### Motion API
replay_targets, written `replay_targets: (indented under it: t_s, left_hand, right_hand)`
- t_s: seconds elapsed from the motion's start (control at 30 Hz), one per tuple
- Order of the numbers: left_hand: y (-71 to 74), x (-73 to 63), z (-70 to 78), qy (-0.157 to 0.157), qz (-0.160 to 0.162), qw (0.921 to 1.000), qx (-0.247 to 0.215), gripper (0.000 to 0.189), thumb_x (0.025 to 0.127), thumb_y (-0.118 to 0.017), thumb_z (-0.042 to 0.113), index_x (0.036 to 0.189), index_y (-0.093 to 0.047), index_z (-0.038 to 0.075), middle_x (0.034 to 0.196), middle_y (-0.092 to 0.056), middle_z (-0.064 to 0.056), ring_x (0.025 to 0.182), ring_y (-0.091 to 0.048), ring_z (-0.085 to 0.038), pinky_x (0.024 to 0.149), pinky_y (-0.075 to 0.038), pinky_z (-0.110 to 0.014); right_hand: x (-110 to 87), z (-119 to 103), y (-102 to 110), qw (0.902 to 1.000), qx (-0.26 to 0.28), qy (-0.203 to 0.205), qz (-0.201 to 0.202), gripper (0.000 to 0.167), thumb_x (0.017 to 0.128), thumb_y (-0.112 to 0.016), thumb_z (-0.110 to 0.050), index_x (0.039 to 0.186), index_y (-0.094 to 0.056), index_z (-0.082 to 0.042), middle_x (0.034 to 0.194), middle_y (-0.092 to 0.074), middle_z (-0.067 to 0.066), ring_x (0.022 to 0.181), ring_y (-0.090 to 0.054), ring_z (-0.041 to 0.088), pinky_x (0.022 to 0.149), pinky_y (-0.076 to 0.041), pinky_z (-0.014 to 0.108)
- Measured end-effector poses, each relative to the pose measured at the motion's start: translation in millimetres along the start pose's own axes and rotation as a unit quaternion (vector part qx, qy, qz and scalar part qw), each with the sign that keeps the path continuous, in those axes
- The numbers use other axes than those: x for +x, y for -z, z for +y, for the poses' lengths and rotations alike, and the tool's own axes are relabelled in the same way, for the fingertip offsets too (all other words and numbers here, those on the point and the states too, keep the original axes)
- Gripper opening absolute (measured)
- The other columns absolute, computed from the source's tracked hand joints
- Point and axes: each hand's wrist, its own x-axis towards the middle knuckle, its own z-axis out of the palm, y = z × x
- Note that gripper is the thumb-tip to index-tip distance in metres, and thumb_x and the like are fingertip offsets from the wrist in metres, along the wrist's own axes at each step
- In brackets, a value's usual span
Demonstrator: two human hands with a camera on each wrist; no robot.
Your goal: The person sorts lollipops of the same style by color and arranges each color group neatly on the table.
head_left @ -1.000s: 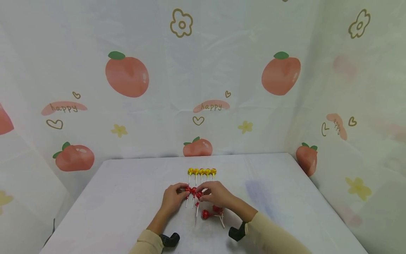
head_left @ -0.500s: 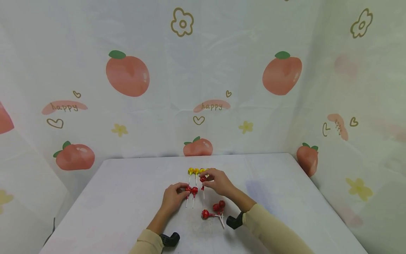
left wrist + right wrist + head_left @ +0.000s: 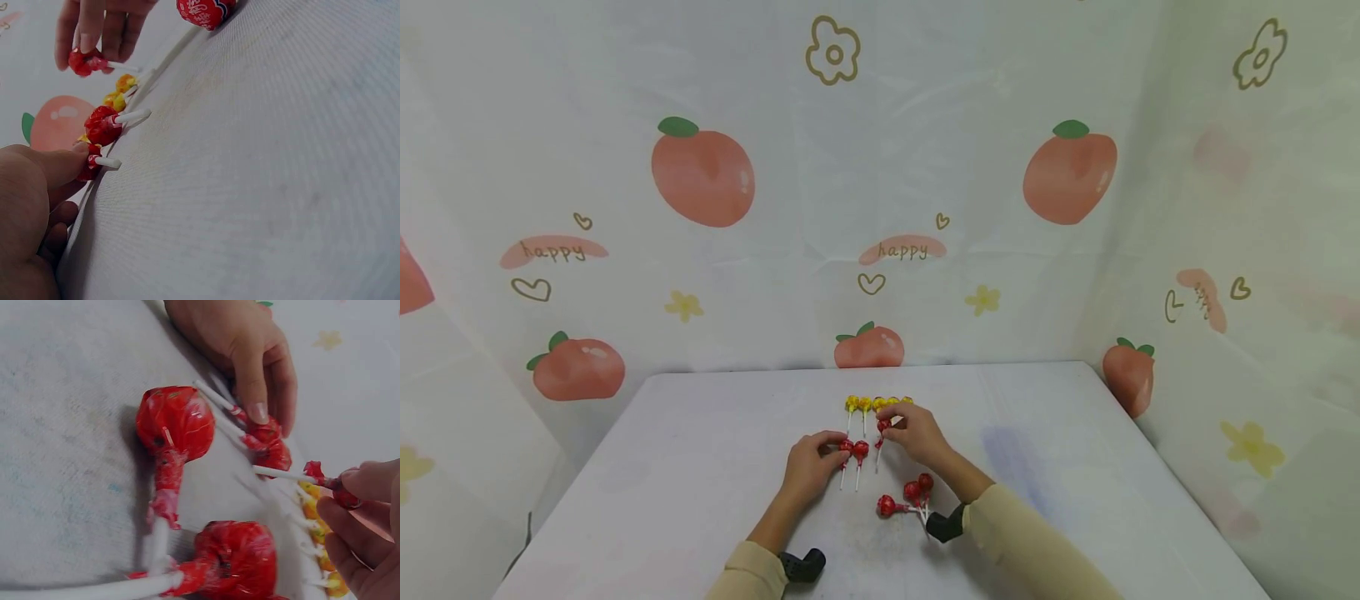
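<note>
My left hand (image 3: 808,467) rests at the left end of a short red row, thumb and forefinger pinching the head of the end red lollipop (image 3: 91,164). Beside it, touching or nearly so, lies a second red lollipop (image 3: 861,451). To the right, my right hand (image 3: 917,435) pinches another red lollipop (image 3: 347,497) by its head, stick pointing toward me; the left wrist view shows it raised off the table. Beyond both hands runs a row of yellow lollipops (image 3: 852,404), its right part partly covered by my right fingers.
Three loose red lollipops lie nearer me: one on its side (image 3: 886,506), and two close together, one (image 3: 912,491) beside the other (image 3: 926,482). Their sticks cross, partly behind the black wrist mount (image 3: 946,524). The white table (image 3: 715,467) ends at a printed curtain.
My right hand has lifted its red lollipop away from the second red one, moving farther back and right toward the yellow row. My left hand has stayed in place.
</note>
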Motion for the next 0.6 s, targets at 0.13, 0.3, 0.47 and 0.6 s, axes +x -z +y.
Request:
replay_targets:
  t_s: [0.13, 0.3, 0.47, 0.6]
  left_hand:
    - [-0.2, -0.1, -0.7, 0.001, -0.001, 1.0000, 0.001, 0.024, 0.087, -0.074, 0.018, 0.111, -0.073, 0.018, 0.095, -0.065, 0.005, 0.084, -0.051, -0.016, 0.075, -0.045, -0.033]
    - [-0.7, 0.4, -1.7, 0.003, -0.001, 1.0000, -0.001, 0.025, 0.087, -0.075, 0.019, 0.111, -0.073, 0.018, 0.096, -0.065, 0.005, 0.085, -0.051, -0.016, 0.075, -0.045, -0.033]
    - [-0.7, 0.4, -2.0, 0.000, -0.001, 1.0000, -0.002, 0.025, 0.087, -0.075, 0.019, 0.111, -0.073, 0.018, 0.095, -0.065, 0.005, 0.084, -0.051, -0.016, 0.075, -0.045, -0.033]
    - [-0.6, 0.2, -2.3, -0.004, 0.000, 1.0000, 0.000, 0.025, 0.087, -0.075, 0.019, 0.111, -0.073, 0.018, 0.095, -0.065, 0.006, 0.084, -0.051, -0.016, 0.074, -0.045, -0.033]
  right_hand:
    - [2.5, 6, -5, 0.9998, -0.014, -0.005, -0.013, 0.024, 0.087, -0.074, -0.011, 0.110, -0.071, -0.013, 0.102, -0.066, -0.002, 0.089, -0.061, 0.018, 0.078, -0.054, 0.031]
    - [3.2, 9, -9, 0.9993, -0.024, -0.007, -0.029, 0.024, 0.086, -0.074, -0.011, 0.110, -0.070, -0.011, 0.100, -0.067, -0.002, 0.089, -0.062, 0.017, 0.079, -0.054, 0.032]
    - [2.1, 9, -12, 0.9982, -0.026, -0.013, -0.053, 0.022, 0.086, -0.074, -0.010, 0.108, -0.071, -0.008, 0.097, -0.067, -0.002, 0.089, -0.062, 0.017, 0.078, -0.054, 0.033]
    - [1.2, 9, -14, 0.9972, -0.033, -0.015, -0.065, 0.019, 0.087, -0.073, -0.010, 0.106, -0.072, -0.009, 0.094, -0.067, -0.003, 0.088, -0.062, 0.016, 0.078, -0.053, 0.032]
